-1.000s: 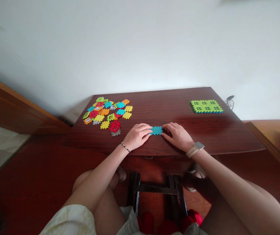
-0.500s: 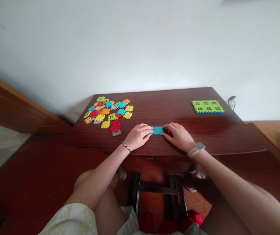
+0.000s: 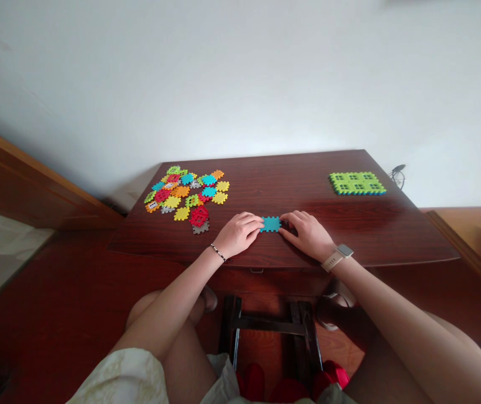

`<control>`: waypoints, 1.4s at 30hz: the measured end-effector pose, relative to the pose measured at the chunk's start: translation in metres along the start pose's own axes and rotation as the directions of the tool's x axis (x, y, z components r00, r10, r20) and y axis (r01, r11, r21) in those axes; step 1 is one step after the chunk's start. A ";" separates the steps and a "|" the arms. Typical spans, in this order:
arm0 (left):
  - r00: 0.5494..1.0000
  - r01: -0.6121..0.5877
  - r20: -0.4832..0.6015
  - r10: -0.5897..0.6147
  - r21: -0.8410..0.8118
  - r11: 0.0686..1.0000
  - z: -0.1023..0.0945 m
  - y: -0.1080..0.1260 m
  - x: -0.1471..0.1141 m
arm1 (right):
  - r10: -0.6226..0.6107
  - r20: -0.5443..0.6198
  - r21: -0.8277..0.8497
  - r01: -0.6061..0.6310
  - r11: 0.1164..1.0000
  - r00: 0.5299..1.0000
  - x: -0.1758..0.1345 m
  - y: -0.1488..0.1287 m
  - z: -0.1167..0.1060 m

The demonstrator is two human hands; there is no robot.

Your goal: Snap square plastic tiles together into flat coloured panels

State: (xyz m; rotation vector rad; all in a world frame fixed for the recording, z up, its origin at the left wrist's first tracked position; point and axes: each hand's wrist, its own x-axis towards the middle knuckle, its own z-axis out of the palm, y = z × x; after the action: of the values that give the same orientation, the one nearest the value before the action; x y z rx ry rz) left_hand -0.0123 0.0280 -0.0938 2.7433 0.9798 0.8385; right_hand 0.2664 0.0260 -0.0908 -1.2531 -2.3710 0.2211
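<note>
A blue interlocking tile (image 3: 271, 224) with toothed edges lies flat near the front of the dark wooden table. My left hand (image 3: 240, 231) has its fingertips closed on the tile's left edge and covers part of that side. On the opposite side, my right hand (image 3: 305, 233) pinches the right edge between thumb and fingers. To the left spreads a loose pile of similar tiles in several colours, with a red tile (image 3: 199, 216) overlapping a grey tile (image 3: 200, 228) nearest my left hand.
At the right back of the table (image 3: 274, 185) sits a green panel (image 3: 357, 183) of joined window tiles, with blue showing beneath its front edge. A black cable (image 3: 397, 175) hangs past the right edge. A white wall stands behind, and a dark stool (image 3: 269, 325) is below.
</note>
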 end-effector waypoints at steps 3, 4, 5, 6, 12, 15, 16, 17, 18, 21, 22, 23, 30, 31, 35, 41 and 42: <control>1.000 -0.002 0.008 0.002 0.005 1.000 0.000 -0.001 0.000 | 0.003 -0.003 -0.003 -0.003 1.000 1.000 0.000 0.000 0.000; 1.000 -0.004 0.011 0.004 0.007 1.000 0.000 -0.001 0.000 | 0.003 -0.004 -0.003 -0.003 1.000 1.000 0.000 0.000 0.000; 1.000 -0.007 0.014 0.007 0.009 1.000 0.000 -0.001 0.000 | 0.003 -0.004 -0.002 -0.003 1.000 1.000 0.000 0.000 0.000; 1.000 -0.011 0.016 0.011 0.011 1.000 0.000 -0.001 0.001 | 0.002 -0.004 -0.002 -0.002 1.000 1.000 0.000 0.000 0.000; 0.999 -0.031 0.021 0.031 0.029 0.999 0.002 -0.002 0.003 | 0.002 -0.001 -0.002 -0.002 1.000 1.000 0.000 0.000 0.001; 0.999 -0.024 0.024 0.024 0.029 0.999 0.003 -0.002 0.005 | 0.000 -0.001 -0.002 0.000 1.000 1.000 0.000 0.000 0.000; 0.999 -0.025 0.023 0.024 0.028 0.999 0.003 -0.002 0.005 | 0.000 -0.002 -0.003 0.000 1.000 1.000 0.000 0.000 0.000; 0.999 -0.027 0.022 0.026 0.026 0.999 0.003 -0.001 0.006 | 0.000 -0.003 -0.005 0.000 1.000 1.000 0.000 0.000 0.000; 0.999 -0.029 0.020 0.028 0.025 0.999 0.003 -0.001 0.006 | -0.001 -0.004 -0.005 0.001 1.000 1.000 0.000 0.000 0.000; 0.999 -0.034 0.022 0.033 0.018 0.999 0.002 -0.001 0.006 | -0.005 -0.002 -0.006 0.005 1.000 1.000 0.000 0.000 0.000; 0.999 -0.034 0.025 0.033 0.014 0.999 0.002 -0.001 0.007 | -0.005 -0.002 -0.005 0.005 1.000 1.000 0.000 0.000 0.001; 0.999 -0.034 0.027 0.033 0.011 0.999 0.002 -0.001 0.007 | -0.005 -0.002 -0.004 0.005 1.000 1.000 0.000 0.001 0.001; 0.999 -0.039 0.024 0.039 0.004 0.999 0.002 -0.002 0.008 | 0.007 -0.009 -0.001 -0.007 1.000 1.000 0.001 0.000 0.001; 0.999 -0.039 0.026 0.039 0.005 0.999 0.001 -0.001 0.008 | 0.008 -0.008 0.000 -0.008 1.000 1.000 0.001 0.000 0.001; 0.999 -0.035 0.037 0.035 0.001 0.999 0.001 0.000 0.009 | 0.012 -0.004 0.012 -0.012 1.000 1.000 0.001 0.000 0.000; 0.999 -0.030 0.034 0.030 -0.003 1.000 0.002 0.000 0.009 | 0.011 -0.012 0.019 -0.011 1.000 1.000 0.001 0.002 0.001; 0.999 -0.031 0.033 0.031 -0.002 1.000 0.003 0.000 0.009 | 0.012 -0.014 0.021 -0.011 1.000 1.000 0.001 0.001 0.001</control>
State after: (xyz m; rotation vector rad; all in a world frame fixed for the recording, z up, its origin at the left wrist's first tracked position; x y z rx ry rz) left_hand -0.0048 0.0337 -0.0916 2.7685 0.9332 0.7957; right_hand 0.2663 0.0281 -0.0920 -1.2550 -2.3445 0.2397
